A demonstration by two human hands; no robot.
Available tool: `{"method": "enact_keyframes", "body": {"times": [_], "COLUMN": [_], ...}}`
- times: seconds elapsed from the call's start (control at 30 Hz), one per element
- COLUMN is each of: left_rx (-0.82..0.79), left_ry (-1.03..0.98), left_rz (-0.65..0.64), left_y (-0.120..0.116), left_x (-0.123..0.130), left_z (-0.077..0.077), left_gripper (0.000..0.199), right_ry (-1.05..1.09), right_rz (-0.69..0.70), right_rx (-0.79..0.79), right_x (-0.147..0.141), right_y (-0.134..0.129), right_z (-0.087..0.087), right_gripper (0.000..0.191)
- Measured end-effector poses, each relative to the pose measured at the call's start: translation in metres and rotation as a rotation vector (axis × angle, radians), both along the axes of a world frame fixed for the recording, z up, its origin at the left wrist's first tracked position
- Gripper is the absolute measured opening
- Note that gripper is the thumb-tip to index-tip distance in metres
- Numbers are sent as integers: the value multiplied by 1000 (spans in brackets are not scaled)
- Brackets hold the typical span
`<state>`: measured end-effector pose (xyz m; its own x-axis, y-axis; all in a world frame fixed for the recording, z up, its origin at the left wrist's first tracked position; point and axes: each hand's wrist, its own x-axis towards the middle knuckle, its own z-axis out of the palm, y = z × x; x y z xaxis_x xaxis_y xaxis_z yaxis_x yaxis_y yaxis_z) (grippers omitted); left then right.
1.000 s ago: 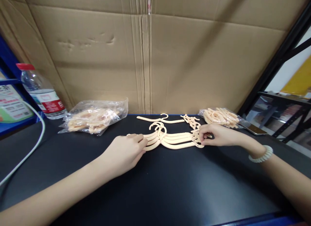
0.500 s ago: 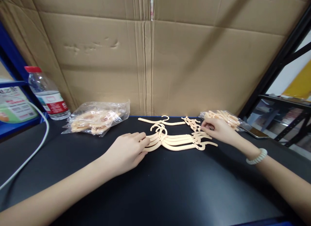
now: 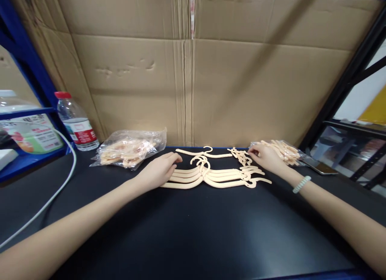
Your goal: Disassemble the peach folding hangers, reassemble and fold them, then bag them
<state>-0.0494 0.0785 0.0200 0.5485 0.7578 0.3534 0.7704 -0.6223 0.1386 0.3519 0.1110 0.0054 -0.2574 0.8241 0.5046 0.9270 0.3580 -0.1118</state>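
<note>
Several cream hangers (image 3: 224, 184) lie overlapped in a row on the black table, their hooks bunched in the middle. Over their left ends is my left hand (image 3: 161, 168), fingers loosely curled and apart, holding nothing visible. Behind the row a single hanger (image 3: 218, 155) lies flat. My right hand (image 3: 265, 156) has thumb and fingers pinched at the right side of a small pile of cream pieces (image 3: 241, 155); what it holds, if anything, is too small to name. Curved cream pieces (image 3: 261, 180) lie at the right ends of the hangers.
A clear bag of cream parts (image 3: 129, 149) lies at the left, another bag (image 3: 282, 151) at the right beside a phone (image 3: 321, 166). A red-capped bottle (image 3: 79, 127) and white cable (image 3: 68, 177) are at the left. Cardboard (image 3: 135, 79) stands behind.
My left hand has moved left and back, uncovering more of the hangers' left arms. My right hand stays close to the small pile. The camera view has shifted slightly.
</note>
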Motion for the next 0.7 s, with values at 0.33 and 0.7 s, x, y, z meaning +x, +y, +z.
{"method": "enact_keyframes", "body": {"times": [0.33,0.7], "left_rx": [-21,-7], "left_ry": [83,169], "left_rz": [-71,-120], "left_y": [48,82], "left_x": [16,41], "left_z": [7,3], "left_gripper": [32,15], "right_ry": [-240,-209], "right_rz": [-144,-142], "right_rx": [9,44], "right_x": [8,5], "right_y": [20,16], "right_z": [-13,-11], "right_gripper": [27,22]}}
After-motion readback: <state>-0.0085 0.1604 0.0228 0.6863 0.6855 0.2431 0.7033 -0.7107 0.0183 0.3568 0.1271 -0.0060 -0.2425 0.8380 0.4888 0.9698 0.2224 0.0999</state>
